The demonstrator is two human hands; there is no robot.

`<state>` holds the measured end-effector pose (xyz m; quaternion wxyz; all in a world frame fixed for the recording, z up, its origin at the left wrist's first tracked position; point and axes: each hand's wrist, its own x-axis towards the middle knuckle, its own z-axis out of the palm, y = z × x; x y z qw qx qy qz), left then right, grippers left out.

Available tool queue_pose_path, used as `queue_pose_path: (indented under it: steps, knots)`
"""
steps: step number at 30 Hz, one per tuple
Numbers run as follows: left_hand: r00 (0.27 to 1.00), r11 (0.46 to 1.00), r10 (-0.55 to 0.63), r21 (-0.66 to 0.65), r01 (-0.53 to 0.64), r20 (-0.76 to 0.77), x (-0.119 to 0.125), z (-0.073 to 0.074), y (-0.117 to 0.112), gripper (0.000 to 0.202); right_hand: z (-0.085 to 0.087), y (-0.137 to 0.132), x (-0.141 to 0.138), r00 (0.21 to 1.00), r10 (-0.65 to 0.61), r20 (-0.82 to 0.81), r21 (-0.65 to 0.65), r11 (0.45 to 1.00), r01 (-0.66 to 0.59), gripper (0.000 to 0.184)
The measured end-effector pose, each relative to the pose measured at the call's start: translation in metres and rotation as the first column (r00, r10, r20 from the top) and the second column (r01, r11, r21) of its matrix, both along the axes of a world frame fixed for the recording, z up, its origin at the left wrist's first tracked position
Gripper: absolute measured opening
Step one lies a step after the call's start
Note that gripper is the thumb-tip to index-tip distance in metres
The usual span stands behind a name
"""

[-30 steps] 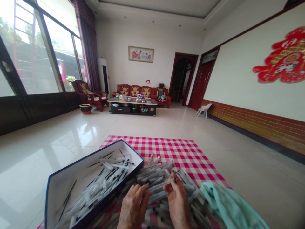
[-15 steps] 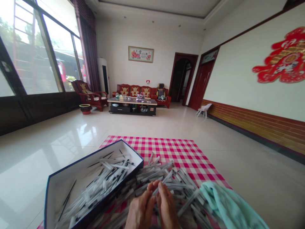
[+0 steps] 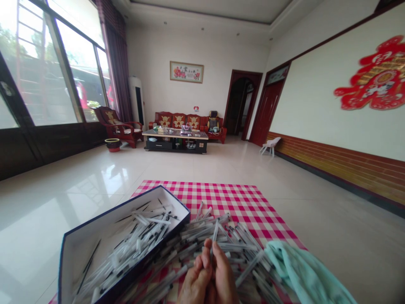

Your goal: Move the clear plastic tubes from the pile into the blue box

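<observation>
Close together at the bottom centre are my left hand (image 3: 196, 276) and my right hand (image 3: 224, 276), both with curled fingers. A slim clear pen (image 3: 216, 230) stands up from between their fingertips, pointing away from me. Both hands seem to grip it, and its lower end is hidden. Around and beyond my hands lies a loose pile of clear pens (image 3: 198, 232), many with black ends. On my left a white box with a blue rim (image 3: 65, 253) holds more clear pen parts (image 3: 136, 245) and several thin black refills (image 3: 91, 255).
Under everything is a pink-and-white checked cloth (image 3: 228, 198) on a glossy tiled floor (image 3: 329, 228). A mint-green cloth (image 3: 297, 270) lies crumpled at the right. Farther off are a low table (image 3: 175, 140), a wooden sofa (image 3: 177, 116) and a small white chair (image 3: 270, 145).
My hands have closed in on each other and turned slightly. The pen between them now points upward and away, clearly showing above the fingertips. The box and cloths have stayed put.
</observation>
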<state>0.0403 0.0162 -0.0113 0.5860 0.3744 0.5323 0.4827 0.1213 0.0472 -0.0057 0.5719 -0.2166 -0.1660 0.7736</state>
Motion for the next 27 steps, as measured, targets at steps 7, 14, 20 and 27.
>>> queue_pose_path:
  steps: [7, 14, 20, 27]
  knots:
    - [0.987, 0.997, 0.025, 0.082, -0.012, -0.16, 0.002, 0.011, -0.006, 0.041, 0.004, -0.001, 0.001, 0.993, -0.035, 0.113, 0.05, 0.998, 0.03, 0.029]
    - [0.89, 0.965, 0.089, 0.261, 0.035, -0.447, -0.047, 0.026, 0.008, 0.049, 0.017, 0.004, 0.021, 0.932, -0.057, 0.358, 0.288, 0.956, -0.052, 0.033]
    - [0.983, 0.961, 0.184, 0.209, -0.181, 0.006, -0.061, 0.046, 0.006, 0.047, 0.018, -0.006, 0.024, 0.836, 0.322, 0.445, 0.204, 0.872, -0.444, 0.033]
    - [0.932, 0.982, 0.1, 0.118, -0.149, 0.35, -0.058, 0.035, 0.01, 0.028, 0.02, -0.009, 0.026, 0.788, 0.493, 0.369, 0.136, 0.81, -0.57, 0.044]
